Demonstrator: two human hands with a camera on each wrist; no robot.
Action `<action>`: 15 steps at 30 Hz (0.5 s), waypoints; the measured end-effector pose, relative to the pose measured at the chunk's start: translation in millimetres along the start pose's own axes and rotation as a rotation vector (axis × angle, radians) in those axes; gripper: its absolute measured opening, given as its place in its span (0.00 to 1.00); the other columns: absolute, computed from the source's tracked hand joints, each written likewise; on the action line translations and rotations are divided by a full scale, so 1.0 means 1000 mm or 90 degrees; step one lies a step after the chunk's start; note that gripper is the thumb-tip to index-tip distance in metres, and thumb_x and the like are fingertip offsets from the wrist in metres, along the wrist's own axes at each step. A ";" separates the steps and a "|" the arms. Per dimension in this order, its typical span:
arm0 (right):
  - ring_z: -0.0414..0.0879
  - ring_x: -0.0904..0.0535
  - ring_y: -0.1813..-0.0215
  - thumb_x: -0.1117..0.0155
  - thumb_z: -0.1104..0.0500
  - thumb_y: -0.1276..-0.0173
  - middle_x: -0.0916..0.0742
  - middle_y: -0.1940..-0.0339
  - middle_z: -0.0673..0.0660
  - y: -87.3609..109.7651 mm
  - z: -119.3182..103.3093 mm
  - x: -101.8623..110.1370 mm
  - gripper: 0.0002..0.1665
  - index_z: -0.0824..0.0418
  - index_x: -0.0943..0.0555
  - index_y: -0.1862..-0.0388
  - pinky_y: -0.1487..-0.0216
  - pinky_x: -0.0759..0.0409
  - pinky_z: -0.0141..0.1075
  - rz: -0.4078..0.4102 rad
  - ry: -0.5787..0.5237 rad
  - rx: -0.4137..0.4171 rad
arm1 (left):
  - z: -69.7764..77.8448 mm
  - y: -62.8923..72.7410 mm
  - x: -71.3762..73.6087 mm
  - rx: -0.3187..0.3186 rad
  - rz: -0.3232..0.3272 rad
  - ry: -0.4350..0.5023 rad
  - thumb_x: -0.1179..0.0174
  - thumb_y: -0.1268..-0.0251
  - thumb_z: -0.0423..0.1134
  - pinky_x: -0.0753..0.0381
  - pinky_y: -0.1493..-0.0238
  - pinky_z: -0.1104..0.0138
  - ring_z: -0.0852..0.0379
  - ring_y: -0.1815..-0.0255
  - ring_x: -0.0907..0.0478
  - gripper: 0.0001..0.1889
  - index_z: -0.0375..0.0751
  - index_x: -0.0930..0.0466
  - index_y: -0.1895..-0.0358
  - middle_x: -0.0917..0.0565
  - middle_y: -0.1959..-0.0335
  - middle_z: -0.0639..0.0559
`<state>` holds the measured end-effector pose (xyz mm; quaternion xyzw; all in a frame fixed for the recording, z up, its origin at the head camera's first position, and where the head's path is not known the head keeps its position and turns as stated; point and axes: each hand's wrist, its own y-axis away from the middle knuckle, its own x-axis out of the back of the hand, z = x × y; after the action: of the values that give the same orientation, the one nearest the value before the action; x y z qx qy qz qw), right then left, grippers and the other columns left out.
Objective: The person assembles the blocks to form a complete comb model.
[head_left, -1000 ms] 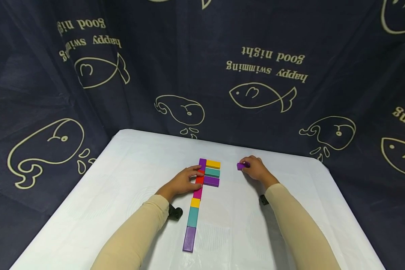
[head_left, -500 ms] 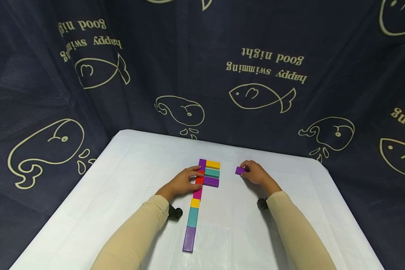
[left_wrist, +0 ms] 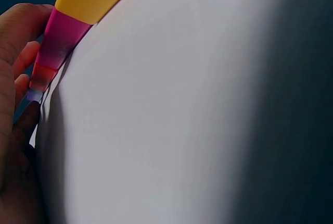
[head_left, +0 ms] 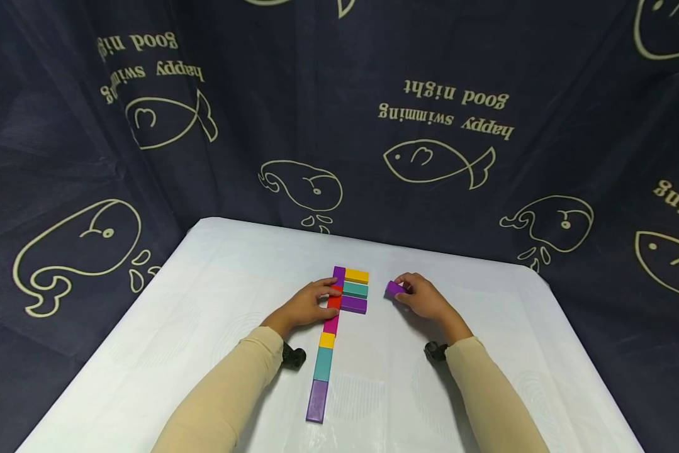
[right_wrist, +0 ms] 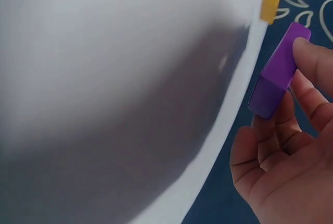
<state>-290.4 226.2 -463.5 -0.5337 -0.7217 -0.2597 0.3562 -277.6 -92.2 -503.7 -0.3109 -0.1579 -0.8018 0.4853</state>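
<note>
My right hand (head_left: 426,297) pinches a purple block (head_left: 394,289) between thumb and fingers, to the right of the other blocks. In the right wrist view this purple block (right_wrist: 283,65) looks tilted and raised off the tabletop. My left hand (head_left: 305,305) rests on the upper part of a long row of blocks, its fingers spread over a red block (head_left: 334,300) and the purple block (head_left: 339,273) at the far end. The left thumb touches near a magenta block (head_left: 330,325). Branching right from the row lie a yellow block (head_left: 357,276), a teal block (head_left: 355,290) and a purple block (head_left: 353,305).
Toward me the row continues with a small yellow block (head_left: 326,340), a teal block (head_left: 323,363) and a purple block (head_left: 317,401). All lie on a white-covered table (head_left: 248,264). Behind it hangs a dark curtain (head_left: 339,113) with fish and whale prints.
My right hand has moved left and slightly toward me with the purple block, which has turned a little. The left hand and the laid blocks have stayed in place.
</note>
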 end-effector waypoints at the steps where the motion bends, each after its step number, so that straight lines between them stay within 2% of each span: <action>1: 0.51 0.27 0.58 0.34 0.63 0.32 0.21 0.60 0.59 0.002 -0.003 -0.001 0.15 0.63 0.21 0.47 0.56 0.25 0.43 -0.001 -0.001 0.002 | 0.000 0.000 0.000 0.000 -0.001 0.001 0.31 0.40 0.45 0.42 0.26 0.49 0.45 0.25 0.42 0.23 0.47 0.17 0.41 0.35 0.25 0.54; 8: 0.49 0.28 0.60 0.33 0.64 0.33 0.22 0.59 0.58 0.011 -0.022 -0.009 0.15 0.62 0.21 0.49 0.59 0.26 0.41 -0.001 -0.015 0.033 | -0.001 -0.001 0.000 -0.016 0.001 0.000 0.31 0.40 0.44 0.43 0.26 0.49 0.45 0.25 0.41 0.22 0.46 0.17 0.42 0.35 0.25 0.52; 15: 0.49 0.26 0.59 0.33 0.64 0.34 0.20 0.58 0.56 0.021 -0.038 -0.019 0.14 0.60 0.19 0.49 0.57 0.25 0.42 -0.011 -0.017 0.063 | -0.001 -0.001 0.000 -0.011 -0.002 -0.001 0.31 0.39 0.43 0.44 0.26 0.50 0.46 0.25 0.42 0.22 0.46 0.17 0.42 0.35 0.25 0.53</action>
<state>-258.0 192.6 -455.9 -0.5126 -0.7428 -0.2194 0.3706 -278.6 -92.6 -504.1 -0.3151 -0.1517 -0.8038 0.4812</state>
